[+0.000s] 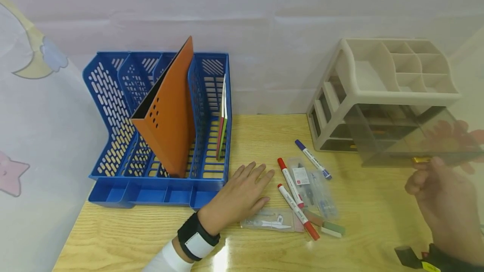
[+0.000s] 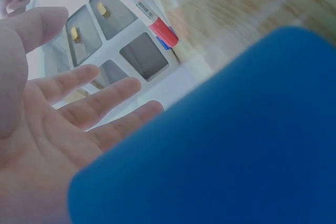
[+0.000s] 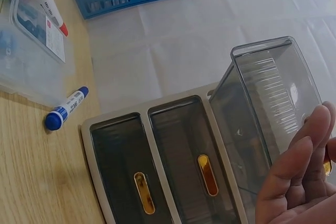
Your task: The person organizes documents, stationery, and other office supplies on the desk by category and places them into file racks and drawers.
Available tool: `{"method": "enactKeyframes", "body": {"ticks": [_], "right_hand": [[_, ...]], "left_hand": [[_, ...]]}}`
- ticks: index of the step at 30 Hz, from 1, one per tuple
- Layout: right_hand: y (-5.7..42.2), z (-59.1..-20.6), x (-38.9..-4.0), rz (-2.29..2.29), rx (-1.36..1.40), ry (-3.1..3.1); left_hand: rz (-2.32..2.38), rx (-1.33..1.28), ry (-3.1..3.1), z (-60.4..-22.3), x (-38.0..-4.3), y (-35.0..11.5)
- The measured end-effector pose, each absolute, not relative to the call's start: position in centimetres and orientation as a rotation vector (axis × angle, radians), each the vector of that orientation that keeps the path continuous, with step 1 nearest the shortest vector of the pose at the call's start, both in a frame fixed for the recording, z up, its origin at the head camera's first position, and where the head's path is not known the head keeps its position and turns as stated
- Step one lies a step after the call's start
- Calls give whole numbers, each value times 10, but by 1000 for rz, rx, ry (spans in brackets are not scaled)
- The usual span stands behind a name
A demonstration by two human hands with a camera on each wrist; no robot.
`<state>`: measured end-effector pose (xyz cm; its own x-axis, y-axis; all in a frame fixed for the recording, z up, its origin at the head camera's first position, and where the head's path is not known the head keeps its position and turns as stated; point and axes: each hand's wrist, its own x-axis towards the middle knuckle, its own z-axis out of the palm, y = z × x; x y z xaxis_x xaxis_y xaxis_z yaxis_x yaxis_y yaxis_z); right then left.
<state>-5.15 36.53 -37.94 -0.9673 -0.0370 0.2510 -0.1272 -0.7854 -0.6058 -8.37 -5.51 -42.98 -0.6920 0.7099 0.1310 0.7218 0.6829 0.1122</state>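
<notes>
My right hand (image 1: 444,198) pinches the gold handle (image 1: 420,160) of a clear drawer (image 1: 393,146). That drawer is the top one of a beige desktop organizer (image 1: 348,91) and stands pulled out toward me. In the right wrist view, two lower drawers with gold handles (image 3: 208,175) are shut. My left hand (image 1: 242,192) hovers or rests by the front right corner of a blue file rack (image 1: 159,198), fingers spread and holding nothing. Beside it lies a clear flat case (image 1: 268,220) with white tools inside.
Two red markers (image 1: 290,181), a blue marker (image 1: 314,159), clear pouches (image 1: 323,196) and a green and white eraser-like block (image 1: 332,228) lie mid-table. An orange folder (image 1: 170,116) and thin booklets (image 1: 222,125) stand in the rack.
</notes>
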Motion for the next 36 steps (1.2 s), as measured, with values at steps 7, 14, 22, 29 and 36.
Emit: {"method": "enactKeyframes", "body": {"ticks": [7,14,22,29,36], "right_hand": [[366,-382,-47,2891,367,-1092],[352,-394,-42,2674,810,-1307],[329,-395,-19,1844,237,-2415],[286,-412,-16,1404,349,-2762],[250,-413,-15,1195,306,-3083]], "left_hand": [[-246,-1203,-2817,-429,-84,-54],[-262,-1180,-2849,-429,-82,-56],[-291,-1209,-2844,-429,-81,-49],[-283,-1262,-2819,-427,-86,-38],[-283,-1298,-2844,-430,-90,-26]]}}
